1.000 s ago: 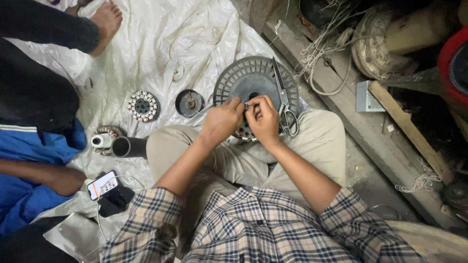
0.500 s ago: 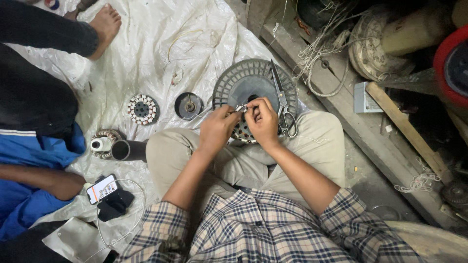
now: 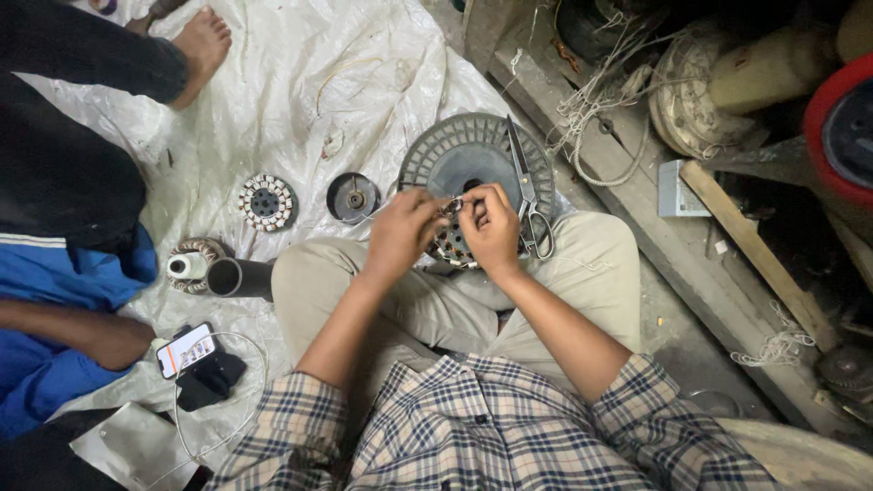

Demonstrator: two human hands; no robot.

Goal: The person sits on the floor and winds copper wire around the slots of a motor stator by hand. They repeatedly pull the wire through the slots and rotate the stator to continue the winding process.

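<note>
Two hands meet over a small wound stator (image 3: 452,244) that rests on the person's lap, against the near edge of a grey ribbed fan cover (image 3: 473,155); the cover serves as landmark below. Left hand (image 3: 403,232) is closed in a pinch on something thin at the stator's top, probably a wire end, too small to make out. Right hand (image 3: 492,227) is curled shut around the stator's right side, apparently steadying it so the pinch has something to pull against. Holding the part on the knees keeps it close to the eyes and fixed between both hands, by my reading. Scissors (image 3: 527,195) lie across the right part of the cover, handles toward the person, within easy reach of the right hand. Left of the cover, on the white plastic sheet (image 3: 300,82) spread over the floor: a dark round cap (image 3: 353,196), then a ring-shaped stator with pale teeth (image 3: 266,202). Further left and nearer the person, a dark tube (image 3: 238,277) beside another wound coil (image 3: 189,265). A phone (image 3: 185,350) lies lower left. Another person's bare foot (image 3: 202,41) rests well beyond the cover, upper left. Tangled cord (image 3: 596,100) sits right of the cover.
</note>
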